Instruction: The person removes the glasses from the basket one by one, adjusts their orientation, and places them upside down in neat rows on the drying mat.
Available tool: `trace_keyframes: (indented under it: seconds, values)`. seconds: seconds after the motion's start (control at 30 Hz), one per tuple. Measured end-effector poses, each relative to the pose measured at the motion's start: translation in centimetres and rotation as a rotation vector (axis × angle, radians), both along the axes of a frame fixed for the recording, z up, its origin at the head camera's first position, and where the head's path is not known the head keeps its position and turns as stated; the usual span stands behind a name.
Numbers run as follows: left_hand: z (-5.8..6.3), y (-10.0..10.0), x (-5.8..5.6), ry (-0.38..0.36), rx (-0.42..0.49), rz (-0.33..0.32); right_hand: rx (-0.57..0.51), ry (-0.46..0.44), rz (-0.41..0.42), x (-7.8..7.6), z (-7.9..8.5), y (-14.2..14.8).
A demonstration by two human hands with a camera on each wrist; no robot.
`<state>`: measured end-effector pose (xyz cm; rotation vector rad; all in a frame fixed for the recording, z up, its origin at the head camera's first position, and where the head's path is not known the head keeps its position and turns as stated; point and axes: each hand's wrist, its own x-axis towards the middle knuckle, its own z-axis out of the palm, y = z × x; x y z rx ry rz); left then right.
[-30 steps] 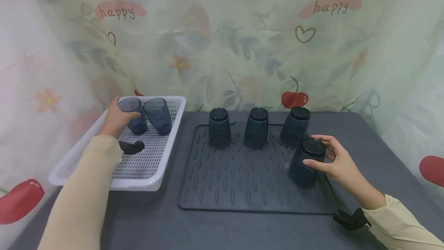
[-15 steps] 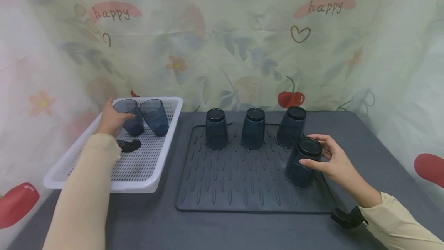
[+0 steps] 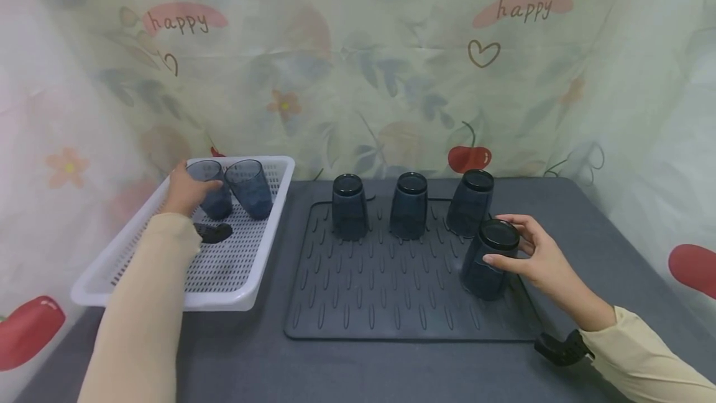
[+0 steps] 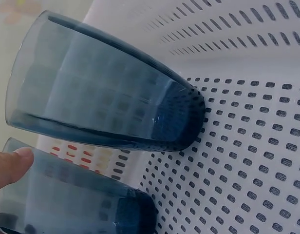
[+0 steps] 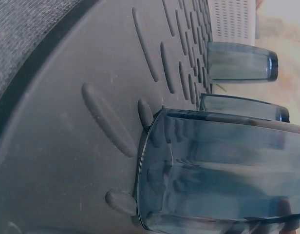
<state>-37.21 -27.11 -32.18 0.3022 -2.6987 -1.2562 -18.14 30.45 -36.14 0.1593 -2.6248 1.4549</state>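
Note:
In the head view my left hand (image 3: 187, 191) holds a blue-tinted drinking glass (image 3: 217, 201) by its upper part, inside the white basket on the left. The thumb (image 4: 16, 165) lies across this glass near its rim in the left wrist view; the other fingers are mostly hidden. Beside it leans a second glass (image 4: 106, 92), mouth up and tilted. On the right, my right hand (image 3: 537, 260) grips an upside-down glass (image 3: 485, 269), thumb on the near side and fingers behind. Its rim meets the ribbed drying mat (image 5: 67, 141) in the right wrist view.
Along the mat's back edge stand three more upside-down glasses, a left one (image 3: 350, 210), a middle one (image 3: 409, 210) and a right one (image 3: 470, 207). The perforated basket (image 3: 246, 297) has raised walls. A patterned curtain (image 3: 347, 67) hangs behind the grey table (image 3: 358, 369).
The head view has shifted slightly. Both hands keep their hold on the same glasses, with only a tiny movement of the left hand.

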Motion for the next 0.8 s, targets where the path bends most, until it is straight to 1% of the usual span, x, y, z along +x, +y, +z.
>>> trace_keyframes:
  seconds: [0.23, 0.37, 0.47, 0.6, 0.8]
  values:
    - [-0.1, 0.3, 0.0, 0.002, 0.027, 0.038, -0.005, 0.001, -0.001, 0.1, 0.2, -0.1]
    - [0.1, 0.1, 0.5, -0.003, 0.023, 0.039, -0.009, 0.011, 0.001, 0.1, 0.1, -0.1]
    - [0.6, -0.1, 1.0, -0.02, -0.012, 0.017, -0.006, 0.012, 0.001, 0.2, 0.1, -0.1]
    - [1.2, -0.3, 1.6, -0.06, -0.045, -0.029, 0.002, 0.0, -0.006, 0.3, 0.1, 0.0]
    - [1.9, -0.5, 2.2, -0.129, -0.113, -0.101, -0.009, -0.025, 0.002, 0.2, 0.2, 0.0]
